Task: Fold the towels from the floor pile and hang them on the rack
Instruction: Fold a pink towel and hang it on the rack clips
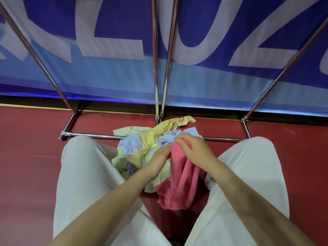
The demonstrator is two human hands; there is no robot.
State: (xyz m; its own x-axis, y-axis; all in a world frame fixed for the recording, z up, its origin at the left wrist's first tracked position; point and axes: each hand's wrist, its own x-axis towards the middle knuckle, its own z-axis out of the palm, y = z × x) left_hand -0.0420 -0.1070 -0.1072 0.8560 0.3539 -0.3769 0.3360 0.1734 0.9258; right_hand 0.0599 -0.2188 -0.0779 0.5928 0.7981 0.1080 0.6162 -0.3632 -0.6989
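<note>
A pile of towels [142,142] in yellow, pale green and lilac lies on the red floor between my knees. A pink towel [179,181] hangs crumpled from both my hands over the pile's near side. My right hand [193,148] grips its top edge with curled fingers. My left hand [160,158] pinches the same edge just to the left. The chrome rack [156,68] stands right behind the pile, its poles rising up and its base bar [99,134] crossing the floor.
A blue banner [195,32] with large white letters hangs behind the rack. My legs in light trousers [85,174] flank the pile on both sides. Red floor [30,148] stretches left and right.
</note>
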